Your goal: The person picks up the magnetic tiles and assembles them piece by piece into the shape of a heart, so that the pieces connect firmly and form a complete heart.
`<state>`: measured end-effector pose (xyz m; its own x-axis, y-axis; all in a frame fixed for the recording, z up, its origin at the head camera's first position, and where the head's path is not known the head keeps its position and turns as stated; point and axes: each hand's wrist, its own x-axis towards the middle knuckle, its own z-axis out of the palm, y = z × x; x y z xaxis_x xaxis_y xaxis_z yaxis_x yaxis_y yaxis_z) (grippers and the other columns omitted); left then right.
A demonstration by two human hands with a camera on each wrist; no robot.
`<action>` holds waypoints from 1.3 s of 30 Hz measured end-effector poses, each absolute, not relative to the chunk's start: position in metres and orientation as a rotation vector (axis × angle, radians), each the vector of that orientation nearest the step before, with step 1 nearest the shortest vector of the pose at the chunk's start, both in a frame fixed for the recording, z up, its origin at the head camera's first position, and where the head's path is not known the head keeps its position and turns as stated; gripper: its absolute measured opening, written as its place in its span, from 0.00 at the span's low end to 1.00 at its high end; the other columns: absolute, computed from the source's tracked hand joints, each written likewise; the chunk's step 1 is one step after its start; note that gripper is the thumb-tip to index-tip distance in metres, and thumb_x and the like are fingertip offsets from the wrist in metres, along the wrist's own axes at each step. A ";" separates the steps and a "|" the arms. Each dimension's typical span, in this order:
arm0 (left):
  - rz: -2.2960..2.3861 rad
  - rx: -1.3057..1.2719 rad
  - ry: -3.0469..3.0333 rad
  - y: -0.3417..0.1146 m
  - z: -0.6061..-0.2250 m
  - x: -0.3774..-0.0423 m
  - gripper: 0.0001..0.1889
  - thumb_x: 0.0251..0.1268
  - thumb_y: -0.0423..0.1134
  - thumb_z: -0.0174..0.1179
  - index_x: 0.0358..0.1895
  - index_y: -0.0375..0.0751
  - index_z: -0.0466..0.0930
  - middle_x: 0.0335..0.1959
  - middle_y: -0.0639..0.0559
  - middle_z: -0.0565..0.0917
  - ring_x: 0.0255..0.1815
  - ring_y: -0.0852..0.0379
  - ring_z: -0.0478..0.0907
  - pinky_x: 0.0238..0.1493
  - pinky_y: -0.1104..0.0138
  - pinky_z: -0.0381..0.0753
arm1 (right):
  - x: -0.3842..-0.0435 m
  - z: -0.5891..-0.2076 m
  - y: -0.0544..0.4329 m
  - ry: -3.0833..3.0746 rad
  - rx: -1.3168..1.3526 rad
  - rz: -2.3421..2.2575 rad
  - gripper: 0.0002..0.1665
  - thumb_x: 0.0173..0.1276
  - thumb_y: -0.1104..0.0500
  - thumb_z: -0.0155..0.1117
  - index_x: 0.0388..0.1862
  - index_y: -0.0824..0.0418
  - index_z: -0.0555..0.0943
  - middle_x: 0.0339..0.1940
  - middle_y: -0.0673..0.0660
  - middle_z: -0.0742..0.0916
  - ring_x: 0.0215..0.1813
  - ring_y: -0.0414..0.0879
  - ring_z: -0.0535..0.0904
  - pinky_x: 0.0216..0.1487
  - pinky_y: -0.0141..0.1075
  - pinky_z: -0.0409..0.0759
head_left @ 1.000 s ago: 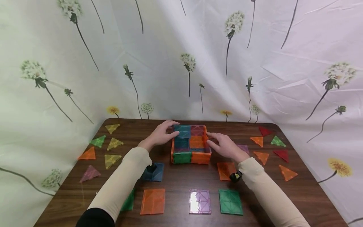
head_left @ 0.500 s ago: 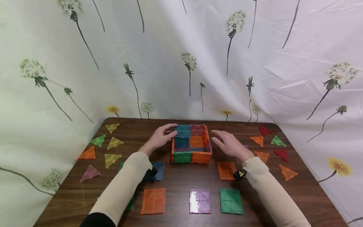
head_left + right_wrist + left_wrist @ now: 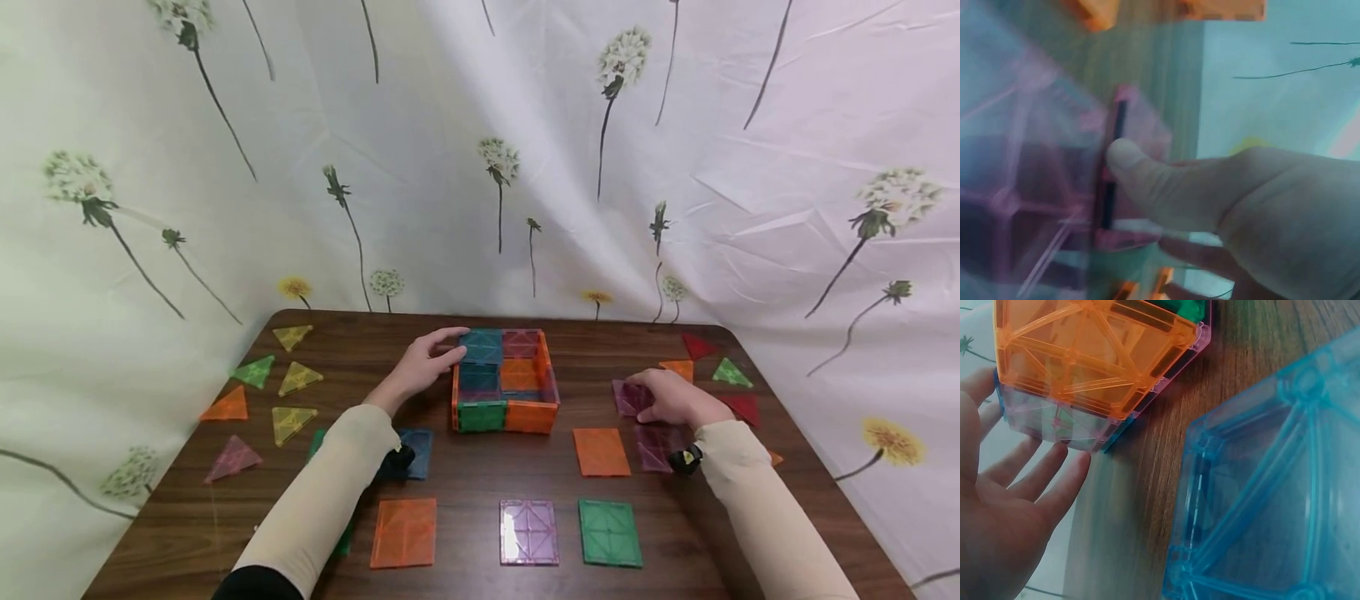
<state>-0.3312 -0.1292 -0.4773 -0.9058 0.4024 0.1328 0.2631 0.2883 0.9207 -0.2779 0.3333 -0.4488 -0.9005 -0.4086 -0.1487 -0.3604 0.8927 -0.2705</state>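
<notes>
Apparently pick-up step. Left hand (image 3: 422, 365), fingers loose, touches rear left corner of tile box (image 3: 531, 417). Right of box, right hand (image 3: 675, 395) arches over purple tile (image 3: 625, 400), thumb at edge; grip can't be told. Next move likely calls for firm edge pinch.
</notes>
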 end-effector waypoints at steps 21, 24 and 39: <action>1.755 0.618 2.352 -0.129 -0.481 -0.330 0.27 0.82 0.49 0.58 0.79 0.51 0.70 0.73 0.38 0.74 0.69 0.38 0.77 0.64 0.39 0.78 | -0.287 -0.439 0.328 2.981 -0.708 -0.374 0.39 0.64 0.56 0.81 0.69 0.70 0.77 0.64 0.68 0.83 0.65 0.63 0.80 0.64 0.60 0.79; 1.758 0.609 2.340 -0.128 -0.481 -0.330 0.28 0.83 0.48 0.57 0.80 0.50 0.69 0.75 0.37 0.72 0.70 0.37 0.75 0.65 0.37 0.77 | -0.291 -0.431 0.318 3.050 -0.730 -0.445 0.40 0.63 0.56 0.81 0.71 0.68 0.76 0.63 0.66 0.83 0.61 0.60 0.81 0.60 0.58 0.80; 1.750 0.592 2.314 -0.127 -0.453 -0.309 0.26 0.84 0.43 0.55 0.79 0.44 0.69 0.73 0.35 0.73 0.69 0.36 0.76 0.64 0.41 0.79 | -0.305 -0.402 0.257 3.008 -0.919 -0.777 0.41 0.70 0.52 0.76 0.77 0.58 0.71 0.63 0.58 0.83 0.58 0.53 0.79 0.57 0.53 0.81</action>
